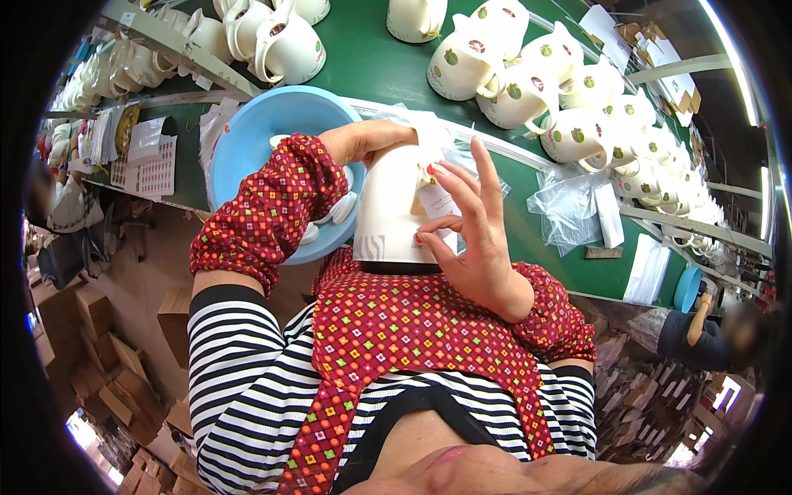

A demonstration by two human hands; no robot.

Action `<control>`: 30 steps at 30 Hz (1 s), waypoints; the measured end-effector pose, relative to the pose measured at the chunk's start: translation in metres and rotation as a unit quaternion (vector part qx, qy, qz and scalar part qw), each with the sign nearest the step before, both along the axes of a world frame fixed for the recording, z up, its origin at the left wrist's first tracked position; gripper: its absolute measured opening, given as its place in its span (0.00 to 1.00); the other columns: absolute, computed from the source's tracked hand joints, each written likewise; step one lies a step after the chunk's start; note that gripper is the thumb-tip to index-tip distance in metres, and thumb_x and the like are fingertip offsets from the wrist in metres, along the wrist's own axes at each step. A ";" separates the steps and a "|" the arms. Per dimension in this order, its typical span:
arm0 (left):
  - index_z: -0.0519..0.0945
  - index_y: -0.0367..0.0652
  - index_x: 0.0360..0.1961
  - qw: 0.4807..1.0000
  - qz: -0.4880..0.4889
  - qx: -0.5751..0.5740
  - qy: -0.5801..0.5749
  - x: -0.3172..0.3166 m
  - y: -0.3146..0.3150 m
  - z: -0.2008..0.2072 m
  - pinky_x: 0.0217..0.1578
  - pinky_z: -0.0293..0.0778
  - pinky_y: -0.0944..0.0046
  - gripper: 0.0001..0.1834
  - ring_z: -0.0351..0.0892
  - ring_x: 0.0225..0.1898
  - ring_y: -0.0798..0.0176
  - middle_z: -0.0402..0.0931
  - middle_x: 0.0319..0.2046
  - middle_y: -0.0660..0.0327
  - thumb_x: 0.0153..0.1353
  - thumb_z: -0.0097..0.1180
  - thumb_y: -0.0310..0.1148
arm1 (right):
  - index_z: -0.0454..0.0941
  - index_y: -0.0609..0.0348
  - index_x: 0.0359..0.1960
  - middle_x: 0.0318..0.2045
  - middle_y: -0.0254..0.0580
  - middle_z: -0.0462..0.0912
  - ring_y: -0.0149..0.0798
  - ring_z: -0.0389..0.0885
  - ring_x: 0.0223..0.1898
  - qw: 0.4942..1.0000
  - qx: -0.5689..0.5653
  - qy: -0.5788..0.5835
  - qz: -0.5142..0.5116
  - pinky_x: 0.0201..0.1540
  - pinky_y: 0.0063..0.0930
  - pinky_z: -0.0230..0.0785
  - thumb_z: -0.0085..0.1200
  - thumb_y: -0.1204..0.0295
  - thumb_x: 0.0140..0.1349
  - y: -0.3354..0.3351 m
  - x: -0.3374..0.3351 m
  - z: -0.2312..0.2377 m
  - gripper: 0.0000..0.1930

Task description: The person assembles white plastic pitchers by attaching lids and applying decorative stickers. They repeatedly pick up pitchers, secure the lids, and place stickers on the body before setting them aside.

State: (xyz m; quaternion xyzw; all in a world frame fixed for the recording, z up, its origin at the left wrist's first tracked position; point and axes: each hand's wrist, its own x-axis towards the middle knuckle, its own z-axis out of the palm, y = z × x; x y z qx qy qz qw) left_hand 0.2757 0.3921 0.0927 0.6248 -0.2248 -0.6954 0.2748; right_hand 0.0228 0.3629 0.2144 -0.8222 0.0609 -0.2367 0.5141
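A cream-white jug (384, 202) stands in front of my apron, its dark-edged end toward me. My left hand (367, 140) holds it at the far end, with the fingertips hidden behind the jug. On its right side is a white paper tag (436, 200) with some gold and red at its top. My right hand (474, 227) is beside the tag, thumb and forefinger tips pinched together close to the jug's surface and the other fingers raised. Whatever is between those tips is too small to make out.
A blue basin (239, 157) with white lids (344, 208) stands at left. Many decorated jugs (462, 62) crowd the green table (363, 49) beyond a pale rail. Clear plastic bags (565, 210) lie at right. Another person (701, 338) is at far right; cardboard boxes (124, 388) fill the lower left.
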 end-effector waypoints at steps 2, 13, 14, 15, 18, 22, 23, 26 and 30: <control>0.83 0.46 0.56 1.000 0.008 -0.001 0.002 -0.002 0.001 0.003 0.36 0.84 0.54 0.29 0.89 0.39 0.59 0.87 0.45 0.57 0.63 0.54 0.55 | 0.66 0.55 0.73 0.80 0.60 0.41 0.60 0.66 0.73 1.000 -0.018 -0.006 0.004 0.44 0.31 0.91 0.66 0.94 0.50 0.001 0.001 -0.007 0.46; 0.86 0.47 0.55 0.999 -0.013 -0.045 0.021 0.011 0.004 -0.018 0.36 0.79 0.64 0.28 0.87 0.38 0.66 0.88 0.44 0.63 0.68 0.57 0.58 | 0.57 0.44 0.77 0.79 0.69 0.43 0.71 0.55 0.76 0.955 -0.280 -0.027 -0.088 0.70 0.62 0.62 0.81 0.57 0.48 -0.018 0.003 -0.037 0.56; 0.86 0.47 0.56 0.999 0.000 -0.036 0.026 0.011 0.004 -0.019 0.37 0.79 0.64 0.28 0.87 0.38 0.66 0.88 0.45 0.63 0.69 0.57 0.58 | 0.56 0.44 0.78 0.79 0.69 0.42 0.71 0.53 0.77 0.960 -0.263 -0.016 -0.095 0.72 0.62 0.59 0.82 0.55 0.46 -0.018 0.002 -0.037 0.59; 0.86 0.46 0.56 0.999 0.013 -0.026 0.032 0.008 0.005 -0.020 0.38 0.79 0.64 0.28 0.87 0.38 0.66 0.88 0.45 0.63 0.69 0.57 0.57 | 0.55 0.44 0.78 0.79 0.69 0.41 0.71 0.50 0.78 0.964 -0.246 -0.005 -0.102 0.73 0.63 0.56 0.83 0.53 0.43 -0.015 0.001 -0.035 0.61; 0.87 0.44 0.54 0.998 0.023 -0.042 0.033 0.002 0.005 0.009 0.40 0.78 0.65 0.27 0.86 0.38 0.68 0.88 0.44 0.63 0.69 0.59 0.55 | 0.50 0.48 0.80 0.80 0.67 0.38 0.70 0.45 0.79 0.975 -0.191 0.043 -0.106 0.76 0.65 0.51 0.87 0.49 0.33 -0.016 -0.002 -0.033 0.72; 0.90 0.39 0.49 0.981 0.019 -0.168 -0.095 0.046 0.010 0.009 0.41 0.76 0.67 0.25 0.82 0.37 0.69 0.88 0.41 0.63 0.66 0.63 0.52 | 0.49 0.51 0.81 0.79 0.66 0.40 0.67 0.44 0.80 0.963 -0.210 0.023 -0.166 0.77 0.61 0.50 0.86 0.50 0.36 -0.033 0.002 -0.028 0.71; 0.91 0.35 0.43 0.969 -0.012 -0.183 -0.162 0.047 0.001 0.041 0.40 0.76 0.65 0.26 0.81 0.36 0.69 0.88 0.38 0.63 0.63 0.67 0.51 | 0.53 0.51 0.79 0.79 0.68 0.41 0.67 0.51 0.78 0.959 -0.203 -0.003 -0.199 0.73 0.57 0.57 0.87 0.55 0.34 -0.038 0.000 -0.024 0.69; 0.91 0.45 0.40 0.897 0.028 -0.125 -0.423 0.064 -0.025 0.052 0.43 0.82 0.55 0.23 0.89 0.39 0.50 0.88 0.37 0.48 0.59 0.63 0.53 | 0.53 0.58 0.78 0.77 0.63 0.49 0.53 0.70 0.67 0.956 -0.154 -0.038 -0.248 0.69 0.47 0.67 0.82 0.68 0.46 -0.056 -0.011 -0.024 0.59; 0.91 0.46 0.35 0.778 0.114 -0.238 -0.569 0.075 -0.061 0.033 0.51 0.80 0.51 0.28 0.84 0.51 0.47 0.85 0.43 0.48 0.53 0.70 0.62 | 0.55 0.60 0.77 0.76 0.61 0.53 0.46 0.79 0.57 0.958 -0.094 -0.058 -0.266 0.65 0.42 0.70 0.76 0.77 0.51 -0.064 -0.015 -0.031 0.53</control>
